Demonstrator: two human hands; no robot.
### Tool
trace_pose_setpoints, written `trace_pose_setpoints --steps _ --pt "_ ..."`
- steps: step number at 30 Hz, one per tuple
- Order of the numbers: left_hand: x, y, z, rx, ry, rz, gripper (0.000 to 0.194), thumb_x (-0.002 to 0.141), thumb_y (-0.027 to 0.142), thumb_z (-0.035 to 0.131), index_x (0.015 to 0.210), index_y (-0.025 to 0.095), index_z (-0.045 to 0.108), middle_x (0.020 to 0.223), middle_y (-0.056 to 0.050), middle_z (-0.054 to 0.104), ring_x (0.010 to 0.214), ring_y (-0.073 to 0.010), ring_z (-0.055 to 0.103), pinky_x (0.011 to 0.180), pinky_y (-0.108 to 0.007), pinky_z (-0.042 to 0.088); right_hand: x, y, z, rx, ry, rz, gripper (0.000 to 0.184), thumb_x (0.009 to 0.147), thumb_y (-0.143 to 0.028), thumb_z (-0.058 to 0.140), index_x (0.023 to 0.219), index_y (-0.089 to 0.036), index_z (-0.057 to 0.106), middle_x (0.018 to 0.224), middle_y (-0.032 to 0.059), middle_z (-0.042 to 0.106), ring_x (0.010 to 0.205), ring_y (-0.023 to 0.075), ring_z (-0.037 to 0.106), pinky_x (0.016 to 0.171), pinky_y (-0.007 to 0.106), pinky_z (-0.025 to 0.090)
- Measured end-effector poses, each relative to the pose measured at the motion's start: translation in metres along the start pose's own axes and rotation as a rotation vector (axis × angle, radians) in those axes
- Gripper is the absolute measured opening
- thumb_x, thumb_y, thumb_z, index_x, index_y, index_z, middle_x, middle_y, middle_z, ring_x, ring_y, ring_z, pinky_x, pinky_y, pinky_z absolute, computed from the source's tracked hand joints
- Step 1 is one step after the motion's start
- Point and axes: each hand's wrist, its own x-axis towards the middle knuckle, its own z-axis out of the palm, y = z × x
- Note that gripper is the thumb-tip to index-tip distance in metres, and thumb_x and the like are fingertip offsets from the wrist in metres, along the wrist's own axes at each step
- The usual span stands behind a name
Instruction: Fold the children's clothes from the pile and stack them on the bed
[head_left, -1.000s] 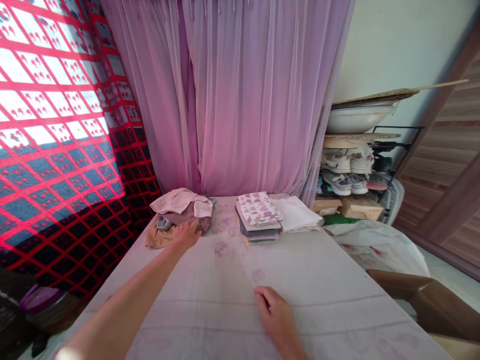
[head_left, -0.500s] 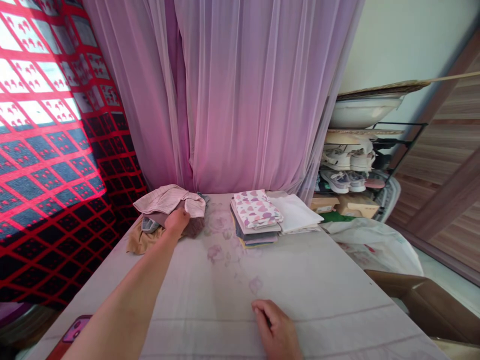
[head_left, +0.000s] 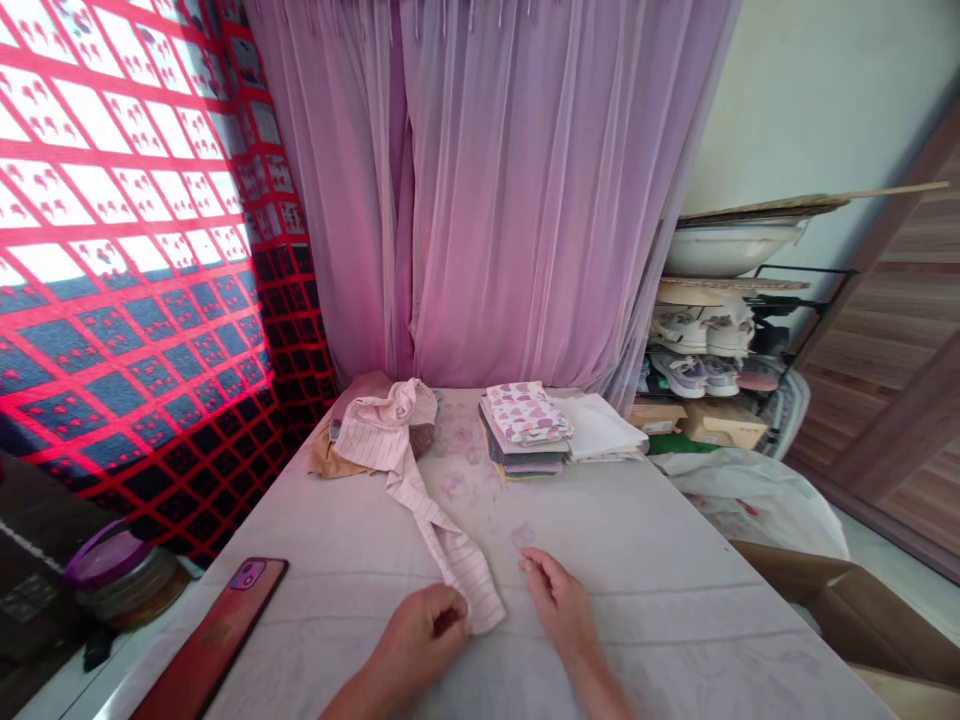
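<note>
Item: our left hand (head_left: 420,640), fingers curled and pinching the end of a pale pink striped cloth (head_left: 424,495), which has newly been drawn out of the heap and now runs towards us. Item: our right hand (head_left: 559,605), fingers loosely spread, holding nothing, at 3 o'clock from that end. Further out on the surface (head_left: 637,560): a clothes heap (head_left: 322,460) at 11 o'clock, a folded stack (head_left: 525,430) at 12, and a red-cased phone (head_left: 210,640) at 9.

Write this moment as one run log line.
left hand: touching striped pink cloth | right hand: empty, beside cloth | cloth: runs from clothes pile
</note>
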Motion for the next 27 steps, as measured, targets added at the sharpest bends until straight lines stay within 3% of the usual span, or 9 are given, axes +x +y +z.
trace_pose_setpoints --steps 8,11,14,18,20,21,24,25,27 --pt "0.003 -0.035 -0.025 -0.186 0.462 -0.125 0.04 0.08 0.059 0.04 0.064 0.022 0.048 0.055 0.004 0.043 0.056 -0.0142 0.044 0.055 -0.025 0.036 -0.01 -0.044 0.021 -0.234 -0.11 -0.083 0.035 0.083 -0.047 0.054 0.106 -0.026 0.071 0.094 0.0084 0.074 0.082 0.0252 0.068 0.075 0.034 0.051" --pt "0.003 -0.04 -0.023 -0.256 0.487 -0.138 0.04 0.08 0.059 0.041 0.066 0.022 0.05 0.055 0.005 0.042 0.055 -0.0134 0.043 0.055 -0.025 0.036 -0.016 -0.067 0.039 -0.369 -0.169 -0.144 0.03 0.075 -0.036 0.065 0.102 -0.026 0.073 0.095 0.0105 0.072 0.093 0.0298 0.066 0.081 0.037 0.048" --pt "0.002 -0.04 -0.021 -0.263 0.49 -0.12 0.038 0.08 0.056 0.044 0.067 0.021 0.051 0.055 0.005 0.042 0.055 -0.013 0.043 0.055 -0.025 0.037 -0.016 -0.08 0.042 -0.337 -0.289 -0.122 0.025 0.074 -0.021 0.058 0.09 -0.029 0.075 0.091 0.008 0.072 0.087 0.0247 0.067 0.075 0.034 0.047" --pt "0.002 -0.041 -0.019 -0.321 0.524 -0.116 0.037 0.079 0.055 0.046 0.067 0.021 0.053 0.055 0.005 0.044 0.056 -0.013 0.046 0.055 -0.024 0.038 -0.009 -0.063 -0.006 -0.171 -0.476 -0.152 0.022 0.064 -0.015 0.054 0.067 -0.025 0.073 0.074 0.0016 0.07 0.07 0.0178 0.065 0.063 0.027 0.044" --pt "0.002 -0.042 -0.018 -0.338 0.539 -0.117 0.037 0.079 0.055 0.046 0.068 0.021 0.054 0.055 0.005 0.044 0.055 -0.0129 0.046 0.054 -0.024 0.038 -0.005 -0.035 -0.048 0.166 -0.587 0.024 0.013 0.064 -0.023 0.058 0.064 -0.021 0.071 0.061 0.0008 0.066 0.06 0.0175 0.061 0.055 0.027 0.042" --pt "0.003 -0.042 -0.018 -0.346 0.546 -0.118 0.037 0.079 0.055 0.046 0.068 0.021 0.054 0.055 0.005 0.044 0.054 -0.0129 0.046 0.053 -0.024 0.038 -0.002 -0.018 -0.068 0.322 -0.537 0.128 0.014 0.064 -0.03 0.06 0.067 -0.021 0.071 0.06 0.0008 0.066 0.058 0.018 0.061 0.055 0.027 0.044" --pt "0.004 -0.042 -0.017 -0.367 0.572 -0.118 0.037 0.079 0.055 0.045 0.069 0.021 0.054 0.056 0.006 0.045 0.052 -0.0126 0.047 0.051 -0.023 0.038 0.005 0.031 -0.106 0.633 0.095 0.291 0.037 0.063 -0.052 0.061 0.084 -0.022 0.07 0.077 0.0044 0.071 0.073 0.0224 0.066 0.066 0.032 0.052" --pt "0.004 -0.042 -0.016 -0.369 0.581 -0.115 0.035 0.079 0.054 0.046 0.069 0.021 0.054 0.056 0.006 0.045 0.052 -0.0124 0.047 0.051 -0.023 0.038 0.007 0.042 -0.109 0.607 0.28 0.337 0.046 0.062 -0.056 0.061 0.092 -0.022 0.068 0.085 0.0063 0.072 0.079 0.0245 0.066 0.069 0.035 0.054" --pt "0.005 -0.044 -0.016 -0.364 0.598 -0.104 0.033 0.078 0.053 0.047 0.069 0.022 0.052 0.055 0.006 0.045 0.051 -0.012 0.047 0.05 -0.023 0.038 0.008 0.055 -0.102 0.433 0.44 0.355 0.069 0.062 -0.061 0.062 0.117 -0.02 0.06 0.111 0.0127 0.068 0.099 0.0295 0.064 0.079 0.041 0.054"
